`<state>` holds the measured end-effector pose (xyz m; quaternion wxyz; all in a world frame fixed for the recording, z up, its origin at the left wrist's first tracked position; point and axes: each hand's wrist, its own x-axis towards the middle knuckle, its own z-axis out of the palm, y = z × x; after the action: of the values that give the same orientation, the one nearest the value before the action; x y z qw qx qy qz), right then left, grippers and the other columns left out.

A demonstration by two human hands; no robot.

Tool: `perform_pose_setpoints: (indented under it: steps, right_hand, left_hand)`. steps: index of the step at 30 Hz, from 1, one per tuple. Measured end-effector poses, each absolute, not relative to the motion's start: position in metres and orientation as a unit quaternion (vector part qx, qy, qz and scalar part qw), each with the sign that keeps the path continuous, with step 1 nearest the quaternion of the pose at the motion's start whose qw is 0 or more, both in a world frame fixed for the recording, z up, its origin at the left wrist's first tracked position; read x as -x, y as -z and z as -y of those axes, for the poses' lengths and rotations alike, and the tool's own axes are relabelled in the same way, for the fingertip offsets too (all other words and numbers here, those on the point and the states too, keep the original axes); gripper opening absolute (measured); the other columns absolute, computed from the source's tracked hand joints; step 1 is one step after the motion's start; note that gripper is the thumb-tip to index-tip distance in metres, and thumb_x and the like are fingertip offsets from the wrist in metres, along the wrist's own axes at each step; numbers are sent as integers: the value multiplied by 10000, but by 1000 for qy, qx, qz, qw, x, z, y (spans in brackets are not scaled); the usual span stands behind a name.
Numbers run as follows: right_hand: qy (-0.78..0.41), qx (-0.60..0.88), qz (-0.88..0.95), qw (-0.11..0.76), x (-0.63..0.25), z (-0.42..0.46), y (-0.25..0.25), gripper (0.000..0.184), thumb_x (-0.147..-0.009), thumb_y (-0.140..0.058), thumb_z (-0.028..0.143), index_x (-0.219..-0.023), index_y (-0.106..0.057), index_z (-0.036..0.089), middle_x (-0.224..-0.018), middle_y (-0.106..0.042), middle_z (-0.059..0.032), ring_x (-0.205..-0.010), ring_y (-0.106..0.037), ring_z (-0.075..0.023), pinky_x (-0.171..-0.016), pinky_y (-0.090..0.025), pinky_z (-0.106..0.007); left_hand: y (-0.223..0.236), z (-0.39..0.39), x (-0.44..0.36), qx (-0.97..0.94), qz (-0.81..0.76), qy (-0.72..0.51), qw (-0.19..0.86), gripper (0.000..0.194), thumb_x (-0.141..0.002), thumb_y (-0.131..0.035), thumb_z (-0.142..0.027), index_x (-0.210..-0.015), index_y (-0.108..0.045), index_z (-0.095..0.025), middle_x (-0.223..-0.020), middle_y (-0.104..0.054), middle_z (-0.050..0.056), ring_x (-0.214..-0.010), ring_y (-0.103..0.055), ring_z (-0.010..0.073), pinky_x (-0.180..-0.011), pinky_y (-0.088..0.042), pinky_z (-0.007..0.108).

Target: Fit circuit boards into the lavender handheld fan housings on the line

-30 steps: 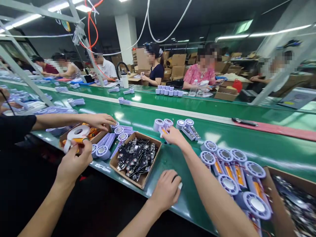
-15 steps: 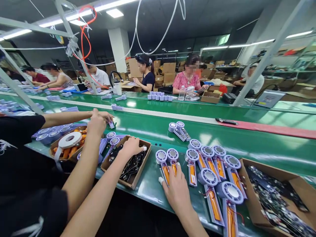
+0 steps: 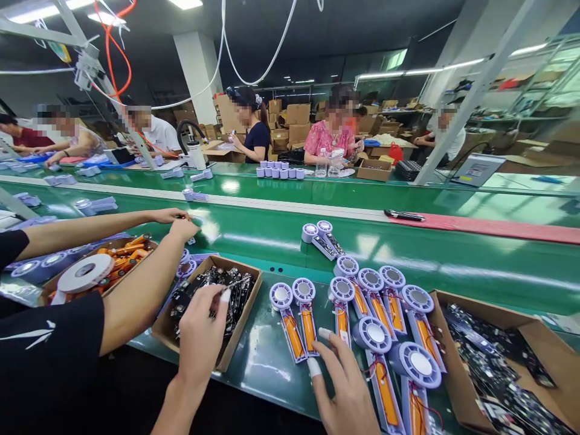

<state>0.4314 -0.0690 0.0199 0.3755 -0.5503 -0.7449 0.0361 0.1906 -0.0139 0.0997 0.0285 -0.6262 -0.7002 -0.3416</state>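
My left hand point(image 3: 202, 332) is raised over the near side of a cardboard box point(image 3: 238, 335) of small black circuit boards point(image 3: 206, 279). Its thumb and fingers pinch a small dark part, mostly hidden by the fingers. My right hand point(image 3: 342, 386) has its fingers apart, with white covers on the thumb and a fingertip. It is at the lower end of a purple handheld fan point(image 3: 304, 291), which lies open with an orange battery point(image 3: 308, 326) in its handle; contact is unclear. Another such fan point(image 3: 281, 295) lies just left of it.
Several more open fans point(image 3: 376, 335) lie to the right, beside a second box point(image 3: 530, 326) of circuit boards. Two fans point(image 3: 324, 229) rest on the green belt point(image 3: 254, 232). At left, a co-worker's arms point(image 3: 140, 290) reach past a tape roll point(image 3: 86, 273) and a box of orange batteries.
My left hand has lifted from the circuit-board box and drawn nearer, fingers now pinched. My right hand has slid back toward the fan's lower end. The view has shifted rightward.
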Motion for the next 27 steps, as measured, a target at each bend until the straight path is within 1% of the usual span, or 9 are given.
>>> perform_pose_setpoints:
  steps: [3, 6, 9, 12, 15, 18, 20, 23, 27]
  right_hand:
    - [-56, 493, 770, 401, -426, 55, -43, 342, -908, -412, 81, -1203, -511, 220, -1088, -605, -93, -985, -615, -234, -783, -557, -353]
    - [-87, 462, 802, 368, -416, 36, -58, 380, -880, -415, 24, -1193, -528, 207, -1091, -605, -89, -977, -590, -229, -824, -537, -367]
    - [-101, 452, 840, 282, -407, 14, -63, 381, -832, -454, -17, -1126, -574, 194, -1107, -597, -87, -976, -567, -240, -859, -518, -398]
    - [-105, 443, 866, 207, -402, -2, -58, 314, -791, -497, -34, -990, -615, 178, -1069, -579, -95, -931, -557, -242, -808, -520, -391]
    - [-105, 438, 873, 186, -403, -7, -51, 261, -789, -490, -41, -846, -617, 181, -966, -558, -77, -849, -544, -225, -737, -509, -362]
    - [-114, 431, 875, 187, -408, -5, -46, 240, -837, -493, -8, -856, -619, 195, -967, -557, -55, -850, -549, -199, -729, -501, -320]
    - [-147, 430, 865, 212, -412, -2, -45, 243, -869, -492, 19, -944, -628, 207, -1050, -574, -56, -926, -569, -188, -787, -506, -308]
    - [-239, 437, 819, 284, -418, 3, -45, 242, -919, -465, 76, -1014, -634, 220, -1137, -612, -62, -1034, -592, -187, -901, -498, -323]
    - [-289, 425, 801, 308, -420, 14, -47, 236, -944, -437, 123, -1033, -635, 216, -1114, -671, -66, -1040, -625, -204, -920, -502, -346]
  left_hand:
    - [-65, 48, -204, 506, 686, 495, -166, 181, -838, -627, -335, -964, -631, -205, -919, -728, 51, -803, -717, 206, -760, -579, 301]
    - [-33, 74, -219, 424, 648, 547, -318, 184, -775, -689, -317, -904, -610, -212, -930, -727, 48, -855, -729, 222, -788, -587, 307]
    - [-12, 88, -226, 460, 668, 504, -296, 197, -812, -630, -306, -986, -628, -214, -962, -722, 69, -876, -721, 238, -785, -592, 335]
    - [-5, 94, -224, 584, 686, 367, -231, 278, -874, -512, -259, -1118, -637, -215, -1052, -710, 108, -962, -692, 271, -845, -566, 399]
    - [-11, 94, -221, 668, 683, 212, -205, 394, -874, -423, -148, -1220, -601, -208, -1069, -701, 120, -1004, -669, 287, -860, -540, 431]
    - [-28, 86, -223, 687, 686, 103, -216, 423, -842, -388, -62, -1174, -612, -197, -1006, -705, 111, -949, -676, 279, -820, -523, 409]
    - [-40, 79, -225, 682, 685, 96, -236, 373, -837, -378, -44, -1078, -622, -190, -974, -696, 105, -929, -671, 271, -809, -505, 391]
    - [-49, 73, -228, 655, 681, 173, -276, 241, -886, -368, -117, -975, -576, -196, -949, -667, 93, -920, -649, 258, -802, -485, 370]
    - [-42, 76, -234, 580, 662, 287, -378, 168, -932, -370, -258, -1005, -517, -223, -864, -639, 38, -841, -635, 228, -755, -479, 328]
